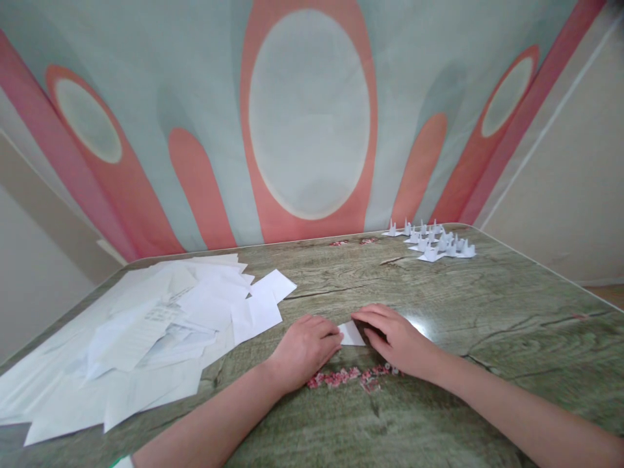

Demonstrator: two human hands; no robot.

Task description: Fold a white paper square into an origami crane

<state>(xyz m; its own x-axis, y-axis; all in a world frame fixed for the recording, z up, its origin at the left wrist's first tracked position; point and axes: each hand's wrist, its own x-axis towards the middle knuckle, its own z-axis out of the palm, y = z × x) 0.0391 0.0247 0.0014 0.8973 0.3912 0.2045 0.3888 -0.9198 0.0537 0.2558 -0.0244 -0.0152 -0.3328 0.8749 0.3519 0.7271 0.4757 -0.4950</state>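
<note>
A small folded piece of white paper (351,334) lies on the wood-patterned table between my two hands. My left hand (308,348) rests on the table with its fingers together, pressing the paper's left edge. At the right edge, my right hand (397,339) has thumb and fingers curved round the paper's upper corner. Parts of the paper are under my fingertips, so its full outline is hidden. Several folded white paper cranes (441,242) stand grouped at the table's far right corner.
A large, loose pile of white paper sheets (160,331), some with print, spreads over the left side of the table (511,364). Pink flower patterns (341,377) show on the tabletop near my wrists. A patterned backdrop (312,117) hangs behind the far edge.
</note>
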